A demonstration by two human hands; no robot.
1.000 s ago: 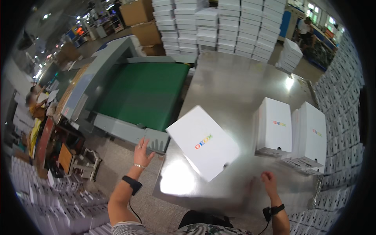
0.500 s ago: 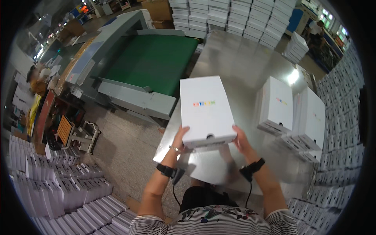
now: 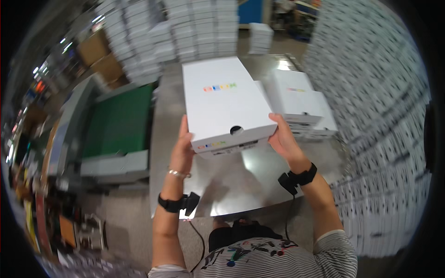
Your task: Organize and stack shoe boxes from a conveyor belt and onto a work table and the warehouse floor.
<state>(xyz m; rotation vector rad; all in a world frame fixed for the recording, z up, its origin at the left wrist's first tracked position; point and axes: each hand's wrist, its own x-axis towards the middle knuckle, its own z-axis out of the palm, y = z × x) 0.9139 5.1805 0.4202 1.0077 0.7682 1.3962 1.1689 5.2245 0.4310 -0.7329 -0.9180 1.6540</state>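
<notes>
A white shoebox (image 3: 227,104) with coloured lettering on its lid and a dark round notch at its near edge is held over a metal table (image 3: 241,185). My left hand (image 3: 182,148) grips its near left corner, and my right hand (image 3: 283,138) grips the near right corner. The box's underside is hidden, so I cannot tell whether it touches the table. Just right of it stand stacks of similar white boxes (image 3: 296,95), partly covered by the held one.
Left of the table is a grey machine with a green conveyor belt (image 3: 118,123). Tall piles of white boxes (image 3: 204,28) rise behind the table, and a wall of boxes (image 3: 371,116) lines the right side. Brown cartons (image 3: 99,55) stand at the back left.
The view has swung to the right, so the conveyor now sits farther left. Both hands still hold the shoebox, which has come nearer the stacks on the right.
</notes>
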